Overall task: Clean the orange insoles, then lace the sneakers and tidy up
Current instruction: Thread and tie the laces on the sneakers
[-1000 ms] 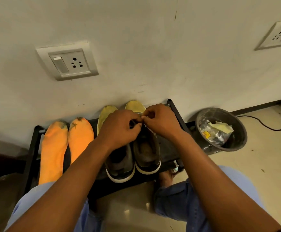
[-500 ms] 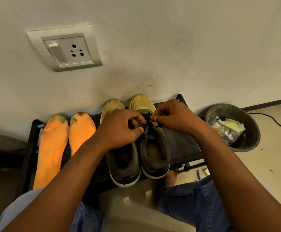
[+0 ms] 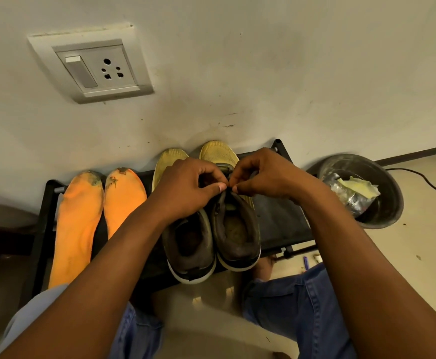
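Note:
Two yellow-toed sneakers stand side by side on a black rack [image 3: 281, 224], toes against the wall: the left sneaker [image 3: 188, 244] and the right sneaker [image 3: 237, 229]. Over the right sneaker's tongue, my left hand [image 3: 185, 190] and my right hand [image 3: 266, 177] meet, each pinching a dark lace between thumb and forefinger. The lace itself is mostly hidden by my fingers. Two orange insoles lie on the rack's left part: the left insole [image 3: 75, 224] and the right insole [image 3: 123, 198], both with dark stains at the toe ends.
A dark round bin [image 3: 382, 211] with foil and yellow scraps stands on the floor right of the rack. A black cable [image 3: 424, 180] runs along the floor behind it. A wall socket [image 3: 95, 68] sits above. My knees in blue jeans [image 3: 297, 307] are below the rack.
My hands stay on the right sneaker's lace and have drawn closer together at the tongue. The camera has shifted slightly, so the bin sits further right than a second ago.

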